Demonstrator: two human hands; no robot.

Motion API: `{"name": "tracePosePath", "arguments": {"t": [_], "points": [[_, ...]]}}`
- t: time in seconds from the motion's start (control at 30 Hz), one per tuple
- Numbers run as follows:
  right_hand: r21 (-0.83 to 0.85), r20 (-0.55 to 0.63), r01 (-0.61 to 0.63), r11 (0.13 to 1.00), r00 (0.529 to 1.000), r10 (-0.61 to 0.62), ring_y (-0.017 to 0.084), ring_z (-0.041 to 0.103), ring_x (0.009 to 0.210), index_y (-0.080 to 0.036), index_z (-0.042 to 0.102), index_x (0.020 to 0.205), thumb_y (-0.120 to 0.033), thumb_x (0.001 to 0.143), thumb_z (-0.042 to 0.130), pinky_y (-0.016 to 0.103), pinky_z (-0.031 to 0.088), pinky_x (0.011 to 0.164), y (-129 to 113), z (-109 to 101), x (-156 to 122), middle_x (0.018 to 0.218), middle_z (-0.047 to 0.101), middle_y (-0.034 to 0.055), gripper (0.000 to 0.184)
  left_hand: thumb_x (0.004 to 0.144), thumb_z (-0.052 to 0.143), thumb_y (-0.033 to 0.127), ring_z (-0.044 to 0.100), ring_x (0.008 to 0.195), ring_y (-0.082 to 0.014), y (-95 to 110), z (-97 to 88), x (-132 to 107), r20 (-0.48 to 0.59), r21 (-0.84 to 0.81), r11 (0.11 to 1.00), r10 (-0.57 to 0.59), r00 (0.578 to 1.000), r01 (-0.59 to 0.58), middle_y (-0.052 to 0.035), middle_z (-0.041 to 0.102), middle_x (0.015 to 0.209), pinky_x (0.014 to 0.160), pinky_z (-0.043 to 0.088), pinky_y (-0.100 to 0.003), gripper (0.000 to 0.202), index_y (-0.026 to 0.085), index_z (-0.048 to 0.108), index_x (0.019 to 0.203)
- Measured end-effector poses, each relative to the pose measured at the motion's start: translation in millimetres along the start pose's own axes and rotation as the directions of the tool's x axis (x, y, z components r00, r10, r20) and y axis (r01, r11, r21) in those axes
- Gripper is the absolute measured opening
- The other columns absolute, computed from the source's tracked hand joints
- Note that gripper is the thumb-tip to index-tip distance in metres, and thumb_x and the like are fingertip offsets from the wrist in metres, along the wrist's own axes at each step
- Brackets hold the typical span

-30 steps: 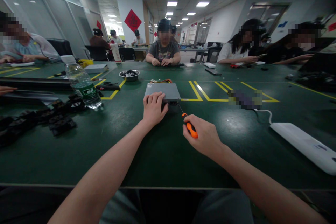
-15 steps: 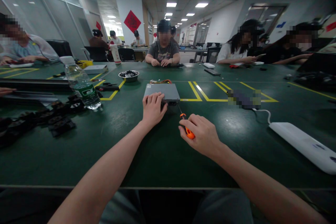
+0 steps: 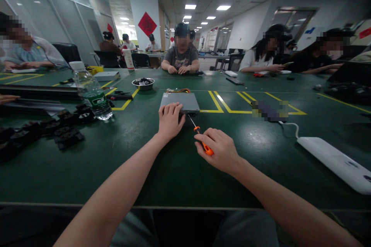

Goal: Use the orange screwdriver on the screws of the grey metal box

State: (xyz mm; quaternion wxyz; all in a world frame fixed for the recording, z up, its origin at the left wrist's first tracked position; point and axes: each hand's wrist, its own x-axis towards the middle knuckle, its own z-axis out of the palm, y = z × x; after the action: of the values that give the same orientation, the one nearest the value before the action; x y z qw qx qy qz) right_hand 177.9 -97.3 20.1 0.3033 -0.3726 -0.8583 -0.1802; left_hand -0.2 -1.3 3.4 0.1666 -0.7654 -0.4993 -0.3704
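Note:
A grey metal computer power supply [image 3: 188, 101] lies on the green table, its bundle of coloured wires [image 3: 182, 90] at the far side. My left hand [image 3: 170, 120] grips its near left part, fingers on the top face and thumb at the near side. In my right hand [image 3: 220, 149] is a screwdriver [image 3: 197, 129] with an orange and black handle. Its thin shaft points up and left at the near face of the power supply, by a dark socket. Whether the tip touches a screw I cannot tell.
Left of my arms stand a water bottle [image 3: 94, 98] and black parts [image 3: 68, 135]. A metal bowl [image 3: 143, 83] of small pieces is beyond. To the right lie a white power bank [image 3: 327, 158] with a cable and a blurred-out object [image 3: 269, 110]. Several people sit around the table.
My right hand has shifted slightly left. The screwdriver's tip has moved left along the near face of the power supply. My left hand keeps its hold.

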Motion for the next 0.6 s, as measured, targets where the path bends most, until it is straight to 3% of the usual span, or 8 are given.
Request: {"name": "tracePosePath", "arguments": {"t": [0.37,0.6], "points": [[-0.018,0.016,0.004,1.000,1.000,-0.003,0.012,0.046,0.067,-0.016,0.060,0.090,-0.027,0.085,0.045,0.025,0.035,0.062,-3.1,3.3,4.5,0.077,0.054,0.0037,0.018,0.084,0.047,0.029,0.042,0.116,-0.0236,-0.3,0.3,0.0,-0.008,-0.014,1.000,0.013,1.000,-0.013,-0.0071,0.053,0.122,0.100,0.022,-0.043,0.032,0.022,0.048,0.115],[-0.026,-0.044,-0.117,0.993,0.992,0.116,0.014,0.050,0.071,-0.015,0.051,0.103,-0.026,0.082,0.048,0.026,0.042,0.063,-4.8,5.2,3.2,0.085,0.055,0.0053,0.024,0.084,0.045,0.030,0.042,0.115,-0.0236,0.5,-1.1,0.2,0.001,-0.005,1.000,0.014,1.000,-0.014,-0.0070,0.053,0.122,0.100,0.023,-0.042,0.032,0.021,0.048,0.115]]}}
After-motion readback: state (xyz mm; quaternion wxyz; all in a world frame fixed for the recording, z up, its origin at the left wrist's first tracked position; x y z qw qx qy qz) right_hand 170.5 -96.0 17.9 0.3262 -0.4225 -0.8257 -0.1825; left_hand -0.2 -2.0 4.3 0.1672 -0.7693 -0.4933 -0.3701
